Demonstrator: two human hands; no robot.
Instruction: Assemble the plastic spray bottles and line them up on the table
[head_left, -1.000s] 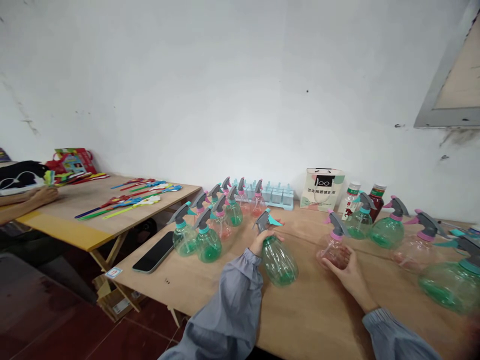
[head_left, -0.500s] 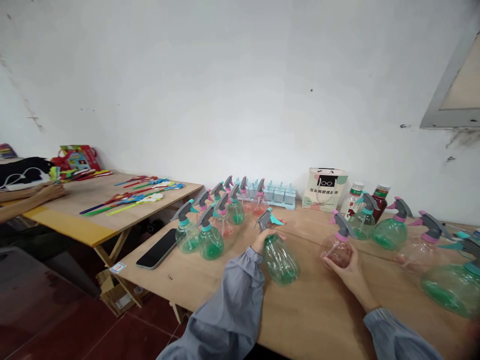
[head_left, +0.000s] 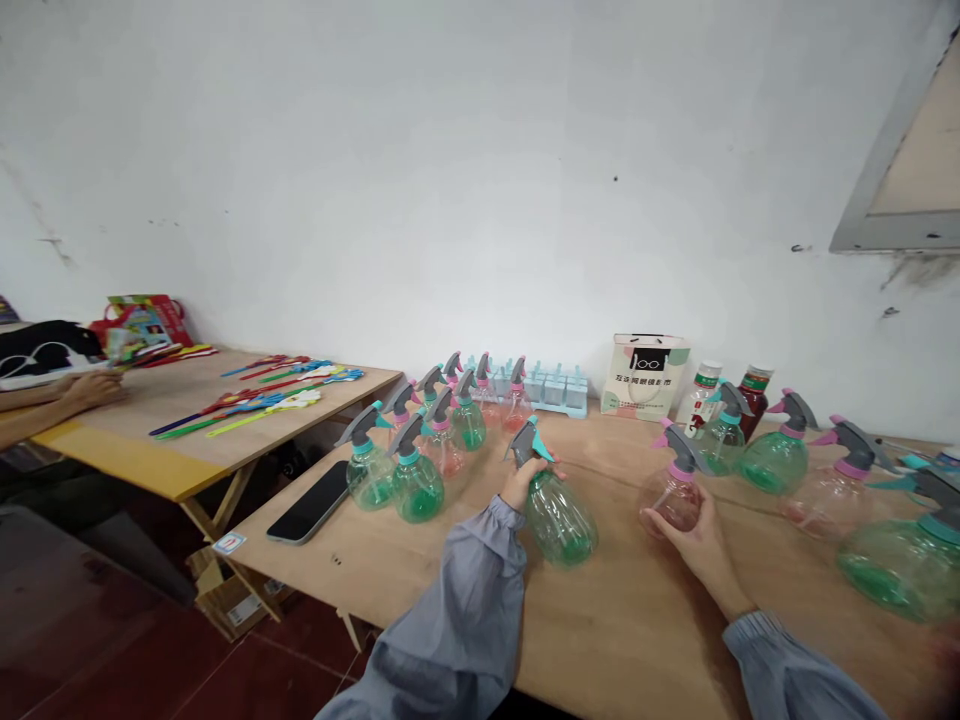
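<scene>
My left hand (head_left: 525, 480) is closed round the neck of a green spray bottle (head_left: 561, 525), which leans over the table with its grey and teal spray head (head_left: 527, 443) showing above the fingers. Some of those fingers are hidden behind the bottle. To the right, my right hand (head_left: 694, 530) grips the lower body of a pink spray bottle (head_left: 667, 497) that stands upright on the table, its grey nozzle and pink trigger on top. A green spray bottle (head_left: 721, 440) stands just behind it.
Several spray bottles (head_left: 418, 488) stand at the left beside a phone (head_left: 309, 502). More bottles (head_left: 829, 495) line the right side. At the wall are a light blue mould rack (head_left: 555, 390) and a paper bag (head_left: 645, 378). Another person's hand (head_left: 94, 388) rests on the left table (head_left: 150, 460).
The spray head on the green bottle in my left hand has turned slightly. My right hand stays on the pink bottle. The whole view has shifted a little.
</scene>
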